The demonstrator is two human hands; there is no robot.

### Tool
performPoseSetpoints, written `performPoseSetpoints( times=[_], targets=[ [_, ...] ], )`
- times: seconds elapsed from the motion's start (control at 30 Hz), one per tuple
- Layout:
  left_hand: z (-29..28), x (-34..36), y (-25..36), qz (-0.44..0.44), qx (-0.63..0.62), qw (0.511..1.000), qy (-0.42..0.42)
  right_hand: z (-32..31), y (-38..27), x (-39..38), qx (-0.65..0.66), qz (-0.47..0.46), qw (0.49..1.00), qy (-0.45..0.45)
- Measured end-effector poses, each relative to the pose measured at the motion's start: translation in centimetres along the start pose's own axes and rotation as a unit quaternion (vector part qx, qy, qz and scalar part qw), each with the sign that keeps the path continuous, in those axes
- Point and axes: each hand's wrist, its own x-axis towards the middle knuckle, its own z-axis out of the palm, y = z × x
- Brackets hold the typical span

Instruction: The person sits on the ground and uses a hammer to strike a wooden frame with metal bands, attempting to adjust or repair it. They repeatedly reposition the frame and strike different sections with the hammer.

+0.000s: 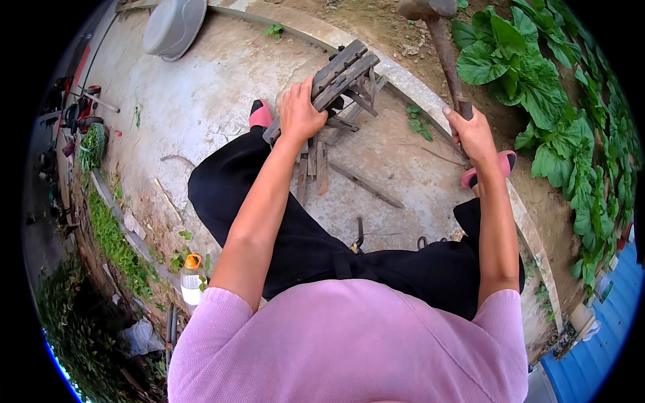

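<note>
My left hand (300,113) is closed over the near end of a weathered, dark wooden stool (346,74) with a slatted top. The stool stands tilted in front of me, its legs and cross pieces partly hidden under the slats. In my right hand (474,134) is the handle of a hammer (445,54), gripped near its lower end. Its heavy, rusty head points away from me, over the soil at the far edge of the concrete. Loose wooden strips (366,185) lie on the ground between my legs.
A grey plastic tub (175,30) rests at the far left. Leafy green plants (527,74) grow along the right, behind a low concrete kerb (430,104). An orange-capped bottle (193,279) stands at the near left. A thin stick (168,199) lies on the concrete (222,80).
</note>
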Motion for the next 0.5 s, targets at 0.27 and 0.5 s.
performPoseSetpoints(
  times=[0.27, 0.5],
  targets=[
    [-0.3, 1.2, 0.6, -0.004, 0.017, 1.000, -0.005, 2.3, 0.1, 0.4, 0.162, -0.065, 0.984, -0.021],
    [0.3, 1.0, 1.6, 0.004, -0.008, 0.999, -0.043, 10.1, 21.9, 4.7, -0.117, 0.164, 0.976, -0.082]
  ],
)
